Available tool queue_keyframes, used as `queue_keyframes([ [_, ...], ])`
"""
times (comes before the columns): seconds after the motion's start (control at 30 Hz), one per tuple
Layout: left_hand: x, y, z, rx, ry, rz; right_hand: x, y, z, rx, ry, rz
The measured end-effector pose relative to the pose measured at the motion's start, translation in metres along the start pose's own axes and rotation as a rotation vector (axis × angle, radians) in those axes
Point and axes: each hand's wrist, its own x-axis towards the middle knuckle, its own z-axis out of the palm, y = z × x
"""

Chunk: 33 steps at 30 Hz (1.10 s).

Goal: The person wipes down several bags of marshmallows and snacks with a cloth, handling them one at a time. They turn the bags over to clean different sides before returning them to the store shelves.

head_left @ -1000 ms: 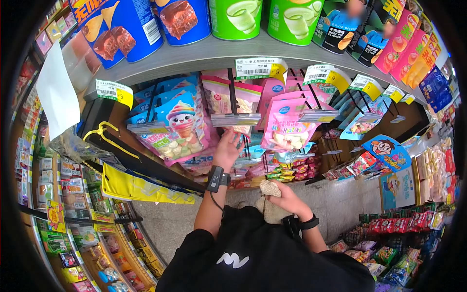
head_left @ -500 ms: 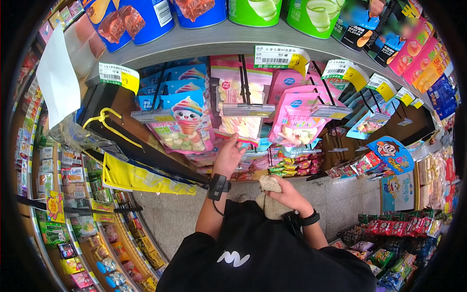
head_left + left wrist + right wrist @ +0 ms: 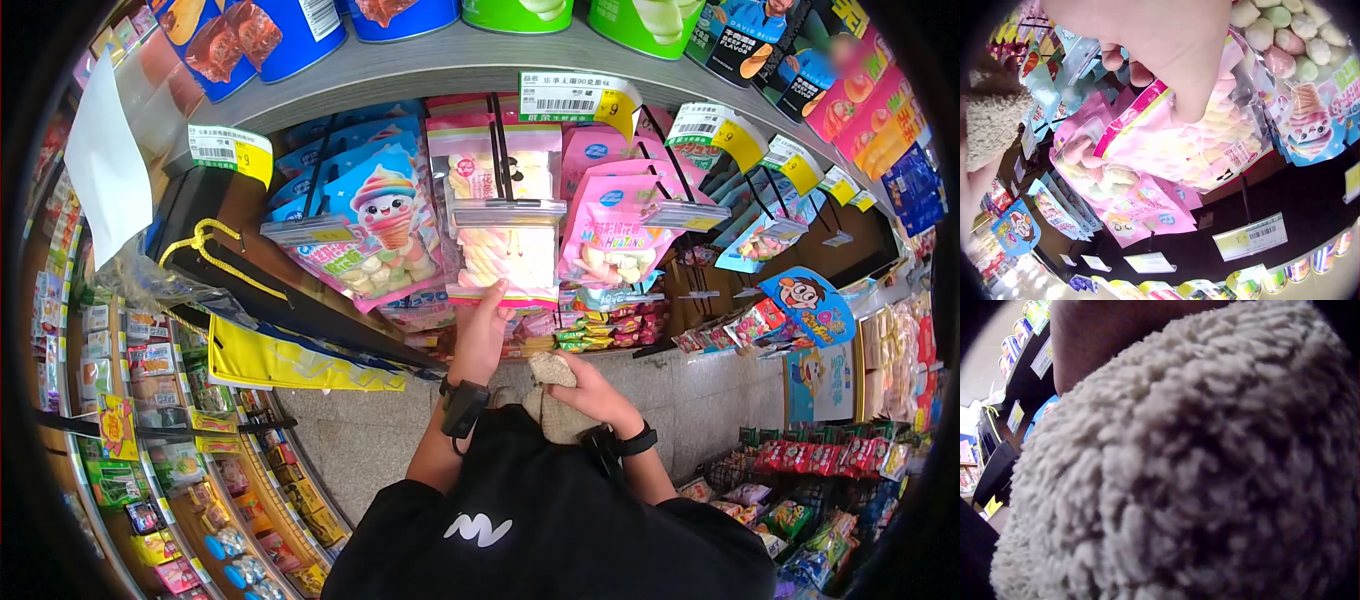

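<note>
Your left hand (image 3: 482,340) is pinching the lower edge of a twisted-marshmallow bag (image 3: 503,258), thumb over its front; it is hanging between ice-cream-print marshmallow bags (image 3: 388,222) and pink marshmallow bags (image 3: 610,238). Your right hand (image 3: 602,396) is gripping a beige fleecy cloth (image 3: 568,420).

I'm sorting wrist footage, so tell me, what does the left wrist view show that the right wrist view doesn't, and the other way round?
Only the left wrist view shows the left grip touching a marshmallow bag, plus the cartoon sign. Only the right wrist view shows the yellow cord. Both show the fluffy item, price tags and cans.
</note>
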Motion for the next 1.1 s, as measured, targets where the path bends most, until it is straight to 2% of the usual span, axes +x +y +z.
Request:
queue_keyframes([
  [0.07,-0.001,0.001,0.000,0.007,0.027,0.004,0.000,0.004,0.000,0.001,0.001,0.003],
  [0.13,0.000,0.000,-0.009,0.048,-0.074,0.026,0.001,0.009,0.000,0.023,0.038,0.003],
  [0.27,-0.018,0.012,0.005,0.126,-0.017,0.035,0.001,-0.002,-0.004,0.088,0.075,0.046],
  [0.33,-0.026,0.020,0.002,0.334,-0.127,0.127,0.002,-0.003,-0.011,0.110,0.058,0.090],
  [0.47,-0.035,0.029,-0.013,0.355,-0.063,0.118,0.006,-0.011,-0.023,0.206,0.069,0.088],
  [0.53,-0.036,0.037,-0.010,0.337,-0.114,0.197,0.013,-0.028,-0.028,0.204,0.203,0.110],
  [0.6,-0.035,0.046,-0.009,0.244,-0.129,0.146,0.024,-0.033,-0.030,0.161,0.261,0.105],
  [0.67,-0.037,0.055,-0.003,0.153,-0.144,0.097,0.034,-0.054,-0.023,0.115,0.442,-0.226],
  [0.7,-0.040,0.059,0.002,0.105,-0.131,0.094,0.035,-0.054,-0.028,0.143,0.351,-0.231],
  [0.77,-0.043,0.062,0.004,0.060,-0.117,0.094,0.032,-0.064,-0.030,0.109,0.298,-0.201],
  [0.83,-0.044,0.064,0.001,0.190,-0.140,0.110,0.031,-0.067,-0.029,0.077,0.250,-0.170],
  [0.87,-0.045,0.068,-0.001,0.193,-0.142,0.109,0.031,-0.066,-0.029,0.159,0.228,-0.101],
  [0.93,-0.044,0.079,-0.006,0.530,-0.139,0.090,0.031,-0.067,-0.028,0.242,0.211,-0.032],
  [0.97,-0.043,0.082,-0.006,0.618,-0.155,0.139,0.032,-0.069,-0.026,0.231,0.223,-0.024],
  [1.03,-0.045,0.093,0.011,0.692,-0.188,0.110,0.034,-0.069,-0.025,0.229,0.244,-0.014],
  [1.1,-0.043,0.097,0.016,0.775,-0.231,0.080,0.038,-0.067,-0.027,-0.002,0.182,-0.135],
])
